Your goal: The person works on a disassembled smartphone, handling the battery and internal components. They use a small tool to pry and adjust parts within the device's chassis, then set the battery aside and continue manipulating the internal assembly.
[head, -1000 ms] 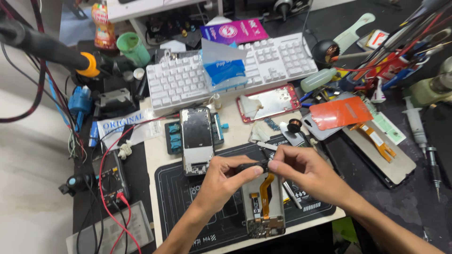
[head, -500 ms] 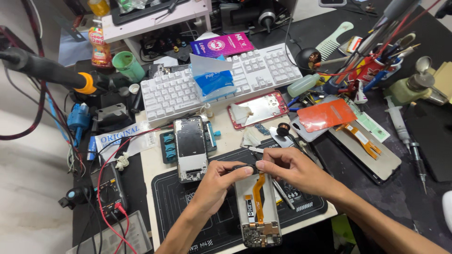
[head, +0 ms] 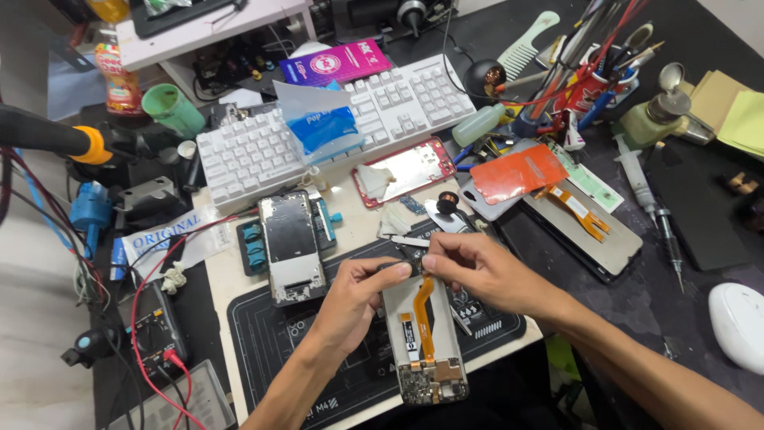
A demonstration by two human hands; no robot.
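An opened phone (head: 440, 348) lies face down on a black work mat (head: 270, 350), with an orange flex cable (head: 426, 314) running along its middle. Both hands meet at the phone's top edge. My left hand (head: 354, 299) pinches one end of a thin black strip (head: 404, 266) between thumb and forefinger. My right hand (head: 481, 275) pinches the other end, its fingertips almost touching those of the left. The strip's middle is mostly hidden by the fingers.
A second phone frame (head: 290, 243) sits in a blue holder left of the hands. Behind are a white keyboard (head: 398, 107), a red phone back (head: 410, 169), an orange panel (head: 517, 171) and a screen panel (head: 585, 239). A multimeter (head: 155, 330) lies left, a white mouse (head: 740, 322) right.
Both hands stay pinched together at the phone's top edge, with the fingertips now closer. The camera view has shifted slightly; the phone lies a little more upright in the picture.
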